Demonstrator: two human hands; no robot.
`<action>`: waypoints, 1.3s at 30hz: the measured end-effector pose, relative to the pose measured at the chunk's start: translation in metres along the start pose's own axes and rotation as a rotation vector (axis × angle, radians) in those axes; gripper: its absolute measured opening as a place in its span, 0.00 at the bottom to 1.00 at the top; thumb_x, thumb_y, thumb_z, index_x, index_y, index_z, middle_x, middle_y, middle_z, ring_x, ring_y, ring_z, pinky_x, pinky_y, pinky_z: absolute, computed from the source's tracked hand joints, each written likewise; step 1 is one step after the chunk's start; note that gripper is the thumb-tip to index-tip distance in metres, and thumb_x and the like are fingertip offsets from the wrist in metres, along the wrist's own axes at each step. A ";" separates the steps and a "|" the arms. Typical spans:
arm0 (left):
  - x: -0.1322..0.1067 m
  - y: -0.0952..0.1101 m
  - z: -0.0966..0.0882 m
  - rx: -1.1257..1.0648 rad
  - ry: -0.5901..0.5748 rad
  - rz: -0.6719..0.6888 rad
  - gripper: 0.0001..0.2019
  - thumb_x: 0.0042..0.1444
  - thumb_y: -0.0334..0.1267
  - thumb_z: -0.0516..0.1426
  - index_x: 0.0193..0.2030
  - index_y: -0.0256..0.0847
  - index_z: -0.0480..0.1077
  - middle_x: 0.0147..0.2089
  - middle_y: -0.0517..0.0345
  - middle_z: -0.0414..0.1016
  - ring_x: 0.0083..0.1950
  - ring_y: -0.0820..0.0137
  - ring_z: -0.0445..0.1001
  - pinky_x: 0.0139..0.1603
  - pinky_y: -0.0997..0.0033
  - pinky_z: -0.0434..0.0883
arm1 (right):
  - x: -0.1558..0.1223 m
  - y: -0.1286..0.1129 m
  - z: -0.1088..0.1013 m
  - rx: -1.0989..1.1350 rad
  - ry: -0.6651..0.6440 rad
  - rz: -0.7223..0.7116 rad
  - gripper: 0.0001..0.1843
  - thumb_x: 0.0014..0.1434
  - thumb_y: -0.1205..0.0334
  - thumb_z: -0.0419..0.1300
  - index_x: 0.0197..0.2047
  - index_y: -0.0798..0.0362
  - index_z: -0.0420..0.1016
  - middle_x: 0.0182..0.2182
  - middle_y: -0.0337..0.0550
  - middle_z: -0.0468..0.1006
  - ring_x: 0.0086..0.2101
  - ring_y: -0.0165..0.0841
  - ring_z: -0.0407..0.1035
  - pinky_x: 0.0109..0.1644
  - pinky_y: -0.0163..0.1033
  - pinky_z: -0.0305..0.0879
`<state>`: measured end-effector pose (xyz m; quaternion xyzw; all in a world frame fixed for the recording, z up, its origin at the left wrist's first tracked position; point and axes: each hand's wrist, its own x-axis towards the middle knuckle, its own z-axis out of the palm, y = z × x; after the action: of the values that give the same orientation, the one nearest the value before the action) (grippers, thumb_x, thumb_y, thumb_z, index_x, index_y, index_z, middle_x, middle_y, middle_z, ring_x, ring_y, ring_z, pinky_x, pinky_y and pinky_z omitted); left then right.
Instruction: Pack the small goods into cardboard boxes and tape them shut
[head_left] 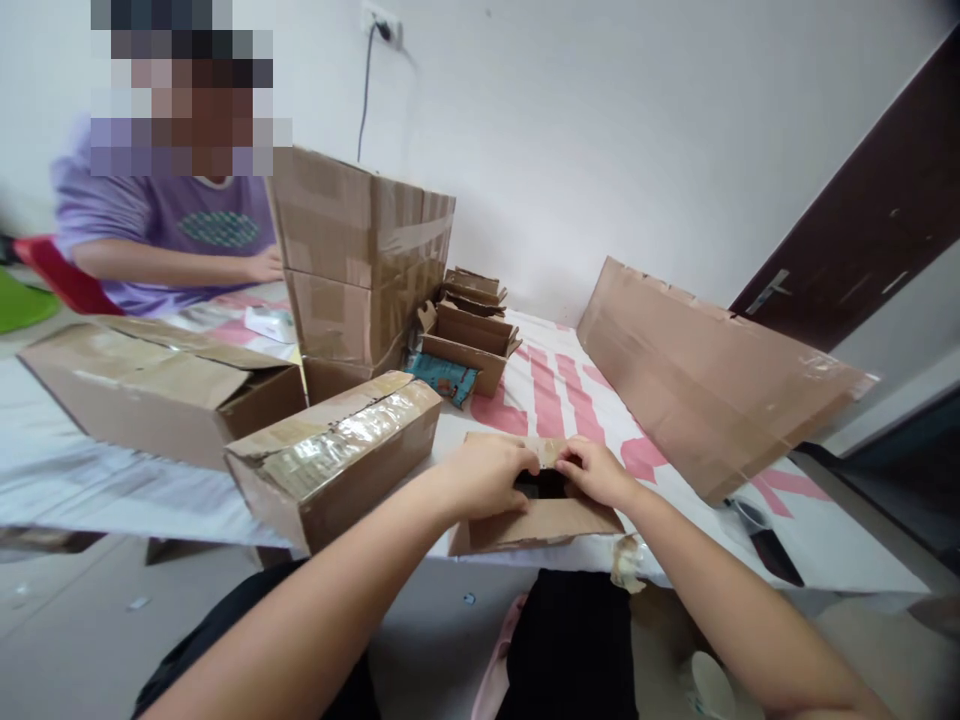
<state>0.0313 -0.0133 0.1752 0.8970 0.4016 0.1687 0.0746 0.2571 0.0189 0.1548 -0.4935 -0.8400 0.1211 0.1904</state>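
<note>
A small cardboard box (541,522) lies at the near edge of the table, right in front of me. My left hand (487,473) is curled over its top left, fingers gripping the flap. My right hand (596,470) grips the top right of the same box with bent fingers. Between the two hands a dark opening shows in the box. What is inside is hidden.
A taped carton (337,455) lies to the left, a bigger open one (157,385) behind it. A tall carton (360,260) and small open boxes (469,345) stand further back. A long flattened cardboard sheet (697,375) leans at the right. A person in a purple shirt (172,235) sits at far left.
</note>
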 end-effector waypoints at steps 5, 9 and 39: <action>0.056 0.000 -0.001 0.282 -0.226 0.145 0.16 0.44 0.47 0.63 0.40 0.45 0.74 0.37 0.56 0.77 0.37 0.63 0.76 0.32 0.71 0.68 | 0.000 0.002 0.001 0.036 -0.022 0.037 0.04 0.53 0.68 0.59 0.28 0.53 0.72 0.30 0.39 0.73 0.33 0.30 0.67 0.38 0.35 0.62; 0.067 0.003 0.018 0.404 -0.102 0.301 0.11 0.52 0.39 0.60 0.42 0.39 0.72 0.42 0.50 0.76 0.43 0.61 0.74 0.39 0.68 0.69 | 0.001 0.003 0.002 0.010 -0.012 0.076 0.04 0.55 0.67 0.58 0.28 0.53 0.72 0.31 0.40 0.74 0.32 0.30 0.68 0.37 0.34 0.61; 0.066 -0.010 0.020 0.383 0.081 0.147 0.06 0.57 0.32 0.53 0.41 0.41 0.67 0.36 0.57 0.74 0.38 0.67 0.73 0.37 0.71 0.67 | -0.194 0.099 0.065 -0.298 0.252 0.035 0.13 0.58 0.72 0.50 0.41 0.52 0.72 0.42 0.49 0.75 0.42 0.38 0.67 0.48 0.46 0.65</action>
<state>0.0731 0.0424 0.1698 0.9141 0.3626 0.1304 -0.1260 0.3909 -0.1040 0.0186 -0.5419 -0.8095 -0.0642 0.2166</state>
